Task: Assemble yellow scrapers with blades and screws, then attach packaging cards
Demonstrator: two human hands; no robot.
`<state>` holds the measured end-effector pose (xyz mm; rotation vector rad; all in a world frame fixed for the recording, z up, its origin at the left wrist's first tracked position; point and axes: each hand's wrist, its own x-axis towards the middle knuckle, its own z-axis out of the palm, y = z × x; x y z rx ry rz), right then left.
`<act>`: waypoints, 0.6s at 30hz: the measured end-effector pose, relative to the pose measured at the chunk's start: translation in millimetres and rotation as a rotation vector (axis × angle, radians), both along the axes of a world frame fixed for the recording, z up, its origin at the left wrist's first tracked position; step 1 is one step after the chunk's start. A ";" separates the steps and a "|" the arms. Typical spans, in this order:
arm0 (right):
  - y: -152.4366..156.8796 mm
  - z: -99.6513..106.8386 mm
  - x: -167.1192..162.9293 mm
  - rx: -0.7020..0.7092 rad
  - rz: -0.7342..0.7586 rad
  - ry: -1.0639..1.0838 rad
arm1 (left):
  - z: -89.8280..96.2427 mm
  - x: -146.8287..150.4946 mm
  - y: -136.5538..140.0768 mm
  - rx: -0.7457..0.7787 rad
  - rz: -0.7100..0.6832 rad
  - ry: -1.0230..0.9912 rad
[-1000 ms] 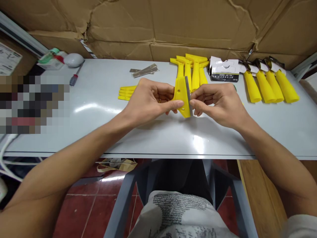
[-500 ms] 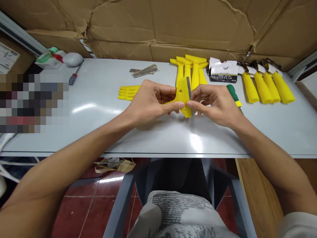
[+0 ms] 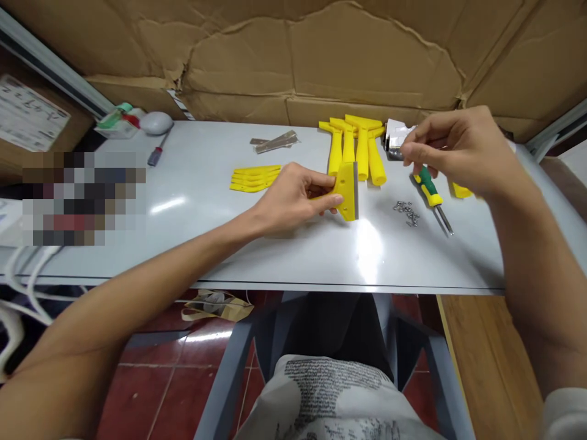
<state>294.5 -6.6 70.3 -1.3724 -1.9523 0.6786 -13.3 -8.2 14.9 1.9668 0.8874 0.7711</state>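
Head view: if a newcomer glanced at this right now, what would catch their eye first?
First, the bright yellow scraper piece with a grey blade along its edge, held by the left hand near the middle. Next, the yellow T-shaped handles behind it, then the green-and-yellow screwdriver on the right, lying beside scattered small metal pieces.

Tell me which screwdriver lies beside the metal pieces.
The green-and-yellow screwdriver, right of the metal pieces; the dark-handled screwdriver lies far to their left.
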 end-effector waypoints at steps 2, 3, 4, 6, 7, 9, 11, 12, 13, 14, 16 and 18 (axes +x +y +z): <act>10.0 5.3 19.4 -0.065 0.098 -0.318 | 1.6 6.8 6.7 -0.005 -0.040 0.079; 13.2 4.5 26.3 -0.085 0.133 -0.413 | 2.8 11.0 10.1 -0.019 -0.051 0.108; 15.0 1.8 31.1 -0.095 0.161 -0.494 | 3.9 15.4 13.6 -0.043 -0.054 0.121; 14.8 -7.0 34.5 -0.104 0.181 -0.576 | 5.1 22.6 20.1 -0.108 -0.045 0.101; 13.5 -11.9 33.9 -0.107 0.181 -0.601 | 5.0 24.8 22.8 -0.131 -0.035 0.081; 10.8 -20.6 29.8 -0.129 0.192 -0.617 | 2.6 25.6 26.8 -0.094 -0.006 0.055; 9.6 -26.8 24.7 -0.155 0.205 -0.616 | -3.6 22.1 28.6 0.097 0.048 0.061; 9.7 -29.0 22.5 -0.167 0.207 -0.618 | -8.4 19.3 28.5 0.233 0.083 0.069; 10.1 -30.8 20.9 -0.177 0.205 -0.622 | -14.4 16.3 27.9 0.378 0.116 0.074; 10.6 -32.3 19.7 -0.182 0.200 -0.628 | -21.3 13.3 26.7 0.516 0.137 0.078; 11.4 -34.5 19.1 -0.178 0.187 -0.645 | -35.7 8.7 23.0 0.780 0.134 0.082; 11.7 -36.2 20.4 -0.157 0.186 -0.674 | -47.7 7.0 18.8 1.014 0.103 0.112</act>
